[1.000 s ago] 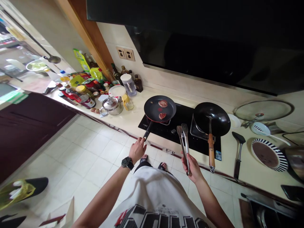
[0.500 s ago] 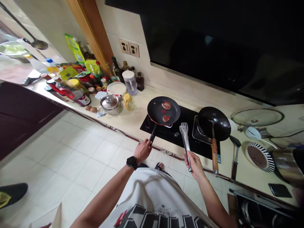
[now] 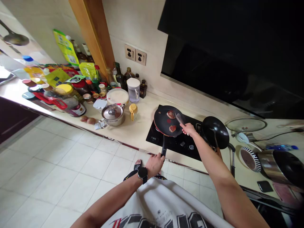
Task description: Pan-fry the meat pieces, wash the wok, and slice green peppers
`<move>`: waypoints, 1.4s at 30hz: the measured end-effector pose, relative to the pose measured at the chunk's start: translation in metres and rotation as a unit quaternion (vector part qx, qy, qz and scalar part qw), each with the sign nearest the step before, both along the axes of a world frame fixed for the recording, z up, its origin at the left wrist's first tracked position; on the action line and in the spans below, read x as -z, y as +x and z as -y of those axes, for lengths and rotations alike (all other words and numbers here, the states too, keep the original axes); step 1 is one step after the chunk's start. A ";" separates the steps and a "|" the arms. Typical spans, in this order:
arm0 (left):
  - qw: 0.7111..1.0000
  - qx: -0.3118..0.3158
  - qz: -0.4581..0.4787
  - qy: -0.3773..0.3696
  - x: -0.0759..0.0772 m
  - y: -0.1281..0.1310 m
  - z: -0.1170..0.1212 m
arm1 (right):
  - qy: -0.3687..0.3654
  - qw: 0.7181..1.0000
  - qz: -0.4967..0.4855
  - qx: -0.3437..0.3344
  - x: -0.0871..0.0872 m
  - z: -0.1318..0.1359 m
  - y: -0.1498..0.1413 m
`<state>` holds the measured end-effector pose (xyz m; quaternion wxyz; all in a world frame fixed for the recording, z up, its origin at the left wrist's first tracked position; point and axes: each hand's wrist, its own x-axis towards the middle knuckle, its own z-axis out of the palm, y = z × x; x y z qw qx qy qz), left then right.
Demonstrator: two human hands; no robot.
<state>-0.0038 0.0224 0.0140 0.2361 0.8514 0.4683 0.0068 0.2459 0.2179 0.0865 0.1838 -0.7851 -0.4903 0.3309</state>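
Observation:
A black frying pan (image 3: 163, 122) sits on the black cooktop (image 3: 173, 142) with two browned meat pieces (image 3: 171, 114) in it. My left hand (image 3: 155, 164), with a black watch on the wrist, is closed around the end of the pan's handle. My right hand (image 3: 188, 129) is stretched out over the pan's right rim and grips metal tongs (image 3: 180, 119), whose tips reach toward the far meat piece. A black wok (image 3: 215, 131) with a wooden handle stands on the burner to the right.
Left of the cooktop the counter carries a small lidded steel pot (image 3: 112, 114), a yellow-capped jar (image 3: 133, 110), a clear jug (image 3: 133, 90) and several bottles and packets. To the right are a glass lid (image 3: 245, 124), a striped plate (image 3: 248, 158), a steel pot (image 3: 277, 164) and a phone (image 3: 264, 186).
My right hand has reached forward from in front of the counter and brought the tongs over the pan. My left hand stays on the pan handle. The view has swung left and closer.

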 end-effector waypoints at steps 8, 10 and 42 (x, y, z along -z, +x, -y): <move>0.999 0.021 -0.003 -0.026 -0.009 -0.004 -0.007 | -0.002 0.993 0.042 -0.106 0.005 -0.024 -0.012; 1.000 0.016 0.002 -0.022 -0.007 -0.003 -0.006 | 0.003 0.990 0.078 -0.119 0.001 -0.027 -0.011; 0.999 -0.044 -0.009 -0.018 0.002 0.007 0.006 | 0.017 0.841 0.396 -0.368 -0.021 0.030 -0.026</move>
